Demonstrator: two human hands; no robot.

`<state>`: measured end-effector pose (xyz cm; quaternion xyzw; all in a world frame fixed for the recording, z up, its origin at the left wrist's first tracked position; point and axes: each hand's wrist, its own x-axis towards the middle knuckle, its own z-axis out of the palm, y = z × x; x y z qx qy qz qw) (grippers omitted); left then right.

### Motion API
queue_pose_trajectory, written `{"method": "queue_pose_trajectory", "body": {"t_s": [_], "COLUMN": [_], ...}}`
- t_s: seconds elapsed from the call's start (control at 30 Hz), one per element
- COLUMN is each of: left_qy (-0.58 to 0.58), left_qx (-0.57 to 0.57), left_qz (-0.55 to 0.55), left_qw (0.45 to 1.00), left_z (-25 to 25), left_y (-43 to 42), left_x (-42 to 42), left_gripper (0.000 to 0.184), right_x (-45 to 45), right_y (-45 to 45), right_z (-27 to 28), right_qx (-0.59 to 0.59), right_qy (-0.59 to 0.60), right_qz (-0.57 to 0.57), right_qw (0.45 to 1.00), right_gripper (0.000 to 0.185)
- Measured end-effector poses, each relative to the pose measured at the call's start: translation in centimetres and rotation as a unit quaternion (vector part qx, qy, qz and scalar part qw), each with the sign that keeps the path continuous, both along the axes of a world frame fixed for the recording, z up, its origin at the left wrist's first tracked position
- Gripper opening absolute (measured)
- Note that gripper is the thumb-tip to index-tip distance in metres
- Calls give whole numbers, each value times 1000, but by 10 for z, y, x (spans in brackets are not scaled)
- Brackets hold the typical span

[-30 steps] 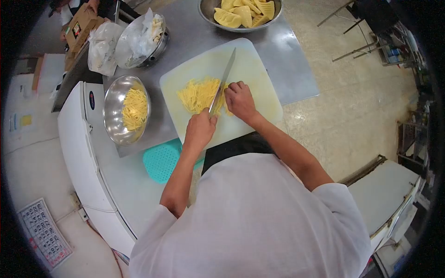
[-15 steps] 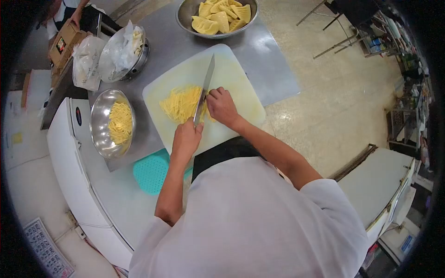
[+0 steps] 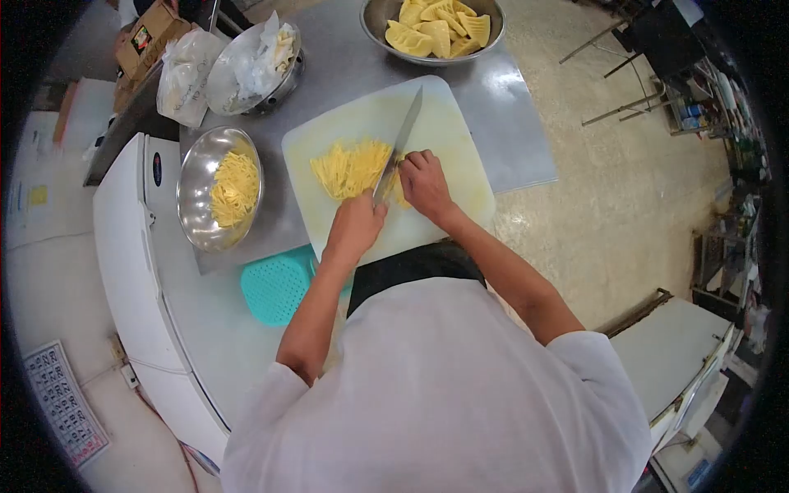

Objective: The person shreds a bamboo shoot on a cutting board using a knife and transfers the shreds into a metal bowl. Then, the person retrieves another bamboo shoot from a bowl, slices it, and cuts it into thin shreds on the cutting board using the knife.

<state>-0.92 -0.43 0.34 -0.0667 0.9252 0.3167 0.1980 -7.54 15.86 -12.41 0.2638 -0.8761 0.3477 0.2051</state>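
Observation:
My left hand (image 3: pixel 355 226) is closed round the handle of a long knife (image 3: pixel 403 135), whose blade points away from me over a white cutting board (image 3: pixel 452 131). Thin yellow strips (image 3: pixel 349 168) lie in a pile left of the blade. Curled fingers of my right hand (image 3: pixel 424 179) press on yellow slices (image 3: pixel 401 194) close to the blade's right side; the hand partly hides them. A steel bowl (image 3: pixel 193 181) left of the board holds more yellow strips (image 3: pixel 234 189).
Beyond the board, a metal bowl (image 3: pixel 374 25) holds large yellow pieces (image 3: pixel 436 34). A plastic bag (image 3: pixel 182 74) and a bag-lined bowl (image 3: pixel 292 78) are at the back left. A turquoise perforated basket (image 3: pixel 275 287) sits below the table's near edge. Stools (image 3: pixel 633 107) stand right.
The camera view has shifted back and forth. Both hands stay at the knife and slices, with only small movements of the blade visible.

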Motion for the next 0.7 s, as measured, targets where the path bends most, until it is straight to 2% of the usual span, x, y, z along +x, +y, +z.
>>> {"method": "queue_pose_trajectory", "body": {"t_s": [0.07, 0.17, 0.3, 0.37, 0.57, 0.63, 0.67, 0.7], "left_qy": [12, 30, 64, 69, 46, 29, 46, 65], "left_qx": [-12, -19, -44, -59, -40, -36, -43, -50], "left_qz": [-6, -16, -36, -30, -21, -21, -35, -48], "left_qw": [1000, 999, 996, 995, 998, 999, 997, 996], "left_z": [-27, -31, -6, -38, -2, -11, -29, -24], "left_y": [2, 1, -1, -2, 2, 0, 0, 6], "left_x": [3, -3, 4, 3, 4, 6, 3, -1], "left_gripper": [32, 31, 33, 32, 29, 29, 30, 30], "right_x": [0, 3, -4, -6, 0, 3, 3, 3], "right_y": [1, 2, 8, 15, 29, 24, 20, 17], "right_z": [1, 3, 7, 11, 26, 23, 19, 15], "right_qx": [8, 10, -18, -26, -9, -1, 2, 6], "right_qy": [-7, -15, -48, -47, -36, -45, -45, -43], "right_qz": [2, 9, 28, 22, 1, -8, -8, -7], "right_qw": [1000, 1000, 998, 998, 999, 999, 999, 999], "right_gripper": [11, 10, 8, 8, 10, 10, 12, 13]}}
